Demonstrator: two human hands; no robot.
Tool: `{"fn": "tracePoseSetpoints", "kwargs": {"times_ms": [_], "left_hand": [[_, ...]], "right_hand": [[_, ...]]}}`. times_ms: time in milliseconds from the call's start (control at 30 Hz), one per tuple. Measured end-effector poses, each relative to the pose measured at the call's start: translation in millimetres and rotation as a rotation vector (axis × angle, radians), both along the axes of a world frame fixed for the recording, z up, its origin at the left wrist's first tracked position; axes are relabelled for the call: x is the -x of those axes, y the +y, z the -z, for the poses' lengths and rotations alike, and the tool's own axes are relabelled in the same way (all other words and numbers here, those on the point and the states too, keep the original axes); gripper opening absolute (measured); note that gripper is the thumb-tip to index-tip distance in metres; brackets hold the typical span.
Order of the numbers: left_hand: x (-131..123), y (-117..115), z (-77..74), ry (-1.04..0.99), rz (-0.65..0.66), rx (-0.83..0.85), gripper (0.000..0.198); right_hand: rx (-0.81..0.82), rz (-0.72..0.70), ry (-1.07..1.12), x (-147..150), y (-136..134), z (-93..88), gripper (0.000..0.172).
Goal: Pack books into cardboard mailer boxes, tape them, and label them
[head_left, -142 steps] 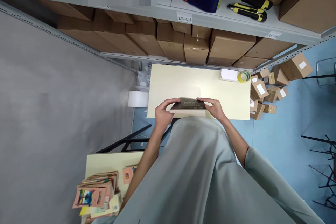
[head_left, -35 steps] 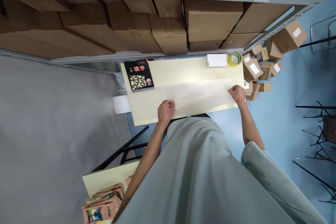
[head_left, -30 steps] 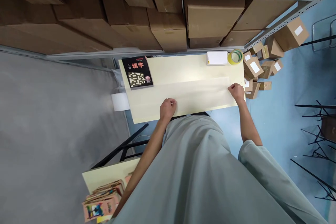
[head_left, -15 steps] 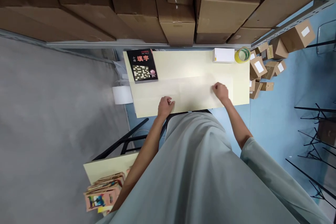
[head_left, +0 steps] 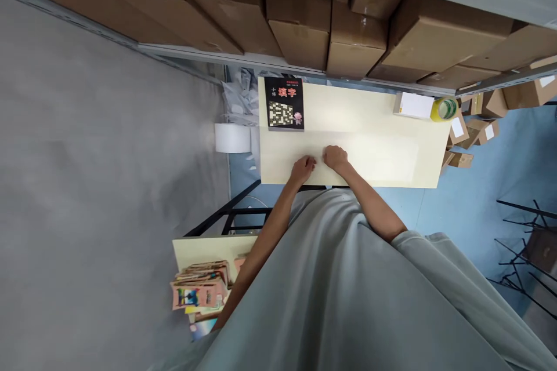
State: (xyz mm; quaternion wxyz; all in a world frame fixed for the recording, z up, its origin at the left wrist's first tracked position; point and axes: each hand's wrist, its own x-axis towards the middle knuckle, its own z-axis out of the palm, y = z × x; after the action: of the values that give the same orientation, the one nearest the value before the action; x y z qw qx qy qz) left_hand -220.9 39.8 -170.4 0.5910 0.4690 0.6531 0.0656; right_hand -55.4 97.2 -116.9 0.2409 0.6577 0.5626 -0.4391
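Note:
A thin pale sheet [head_left: 383, 156] lies flat on the cream tabletop [head_left: 348, 101], its left end hard to make out against the surface. My left hand [head_left: 303, 169] rests low at the table's near edge, fingers curled. Close to its right, my right hand [head_left: 335, 157] is closed in a fist over the left part of the sheet. Whatever either hand may pinch is hidden. A black book with a crossword grid on its cover [head_left: 285, 104] lies at the back left, beyond my left hand.
At the back right are a white box [head_left: 414, 105] and a yellow-green tape roll [head_left: 444, 109]. Cardboard boxes fill the shelf [head_left: 357, 58] above the far edge. A white roll [head_left: 232, 138] stands left of the table; stacked booklets [head_left: 202, 287] lie on a lower board.
My right hand has moved left along the sheet, close to my left hand. The camera view has shifted, so the table sits further right and slightly turned.

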Motion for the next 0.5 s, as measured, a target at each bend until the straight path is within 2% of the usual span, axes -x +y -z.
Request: {"fn": "tracePoseSetpoints", "kwargs": {"times_ms": [200, 333, 400, 500], "left_hand": [[7, 15, 1.9, -0.124, -0.074, 0.135, 0.039], [19, 31, -1.8, -0.155, -0.046, 0.181, 0.036], [34, 40, -5.3, -0.122, -0.04, 0.153, 0.028], [67, 58, -10.3, 0.051, -0.096, -0.026, 0.017]], "right_hand": [[0.105, 0.005, -0.089, 13, 14, -3.9, 0.028], [0.141, 0.009, -0.128, 16, 22, -9.6, 0.028], [0.148, 0.017, -0.142, 19, 26, -13.7, 0.026], [0.113, 0.042, -0.13, 27, 36, -20.0, 0.025]]}}
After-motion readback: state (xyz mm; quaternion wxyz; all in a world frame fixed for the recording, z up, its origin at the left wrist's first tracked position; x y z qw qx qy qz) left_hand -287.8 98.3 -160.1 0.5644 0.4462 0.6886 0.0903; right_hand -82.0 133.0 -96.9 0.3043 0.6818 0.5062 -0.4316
